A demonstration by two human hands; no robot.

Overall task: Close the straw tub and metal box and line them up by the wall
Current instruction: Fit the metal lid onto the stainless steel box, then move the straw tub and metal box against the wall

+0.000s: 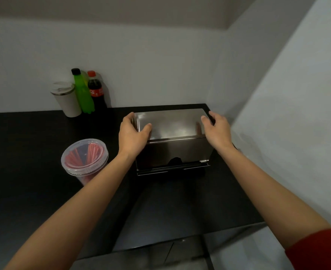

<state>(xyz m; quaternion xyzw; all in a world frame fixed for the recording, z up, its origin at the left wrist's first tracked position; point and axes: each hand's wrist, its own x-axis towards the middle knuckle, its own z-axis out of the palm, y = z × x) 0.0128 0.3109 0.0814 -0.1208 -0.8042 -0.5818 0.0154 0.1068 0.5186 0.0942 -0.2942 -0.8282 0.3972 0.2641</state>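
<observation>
A shiny metal box stands on the black counter near the right corner, its lid down flat on top. My left hand grips the box's left top edge, thumb on the lid. At the right end of the lid my right hand wraps around the box. The clear plastic straw tub with red straws inside stands left of the box, apart from it, with a transparent lid on top.
A white tumbler, a green bottle and a cola bottle stand against the back wall at the left. A side wall runs close along the box's right. The counter's front edge lies near me.
</observation>
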